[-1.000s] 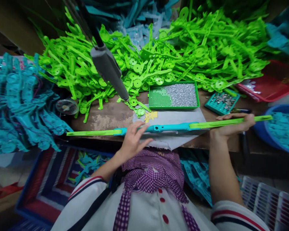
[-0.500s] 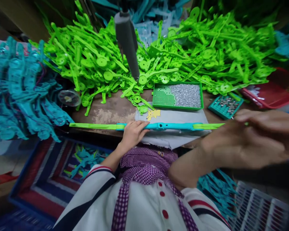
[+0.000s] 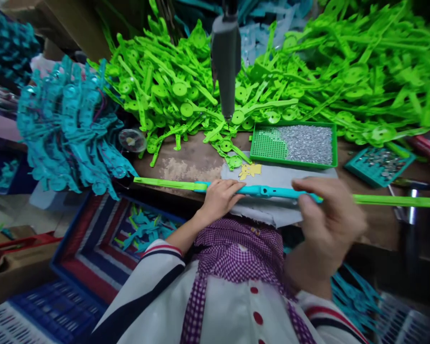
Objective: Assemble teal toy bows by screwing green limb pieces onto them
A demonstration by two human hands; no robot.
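Observation:
My left hand is closed over a long blue plastic piece lying across the front of the bench. A green strip sticks out from its left end, and another green strip runs right from behind my other hand. Somewhat blurred, my right hand is over the blue piece's right end, fingers curled and thumb near the forefinger. Whatever may be between those fingertips is hidden. Under the piece lies a grey cloth with a yellow cartoon figure.
A power screwdriver hangs over heaped green plastic parts. A green tray contains small silvery pieces; a teal tray contains metal bits. Blue parts are stacked at left. Below stands a blue crate.
My right hand has come left from the far right to the blue piece's right end. My left hand keeps its hold. The whole view has shifted, with things appearing further right.

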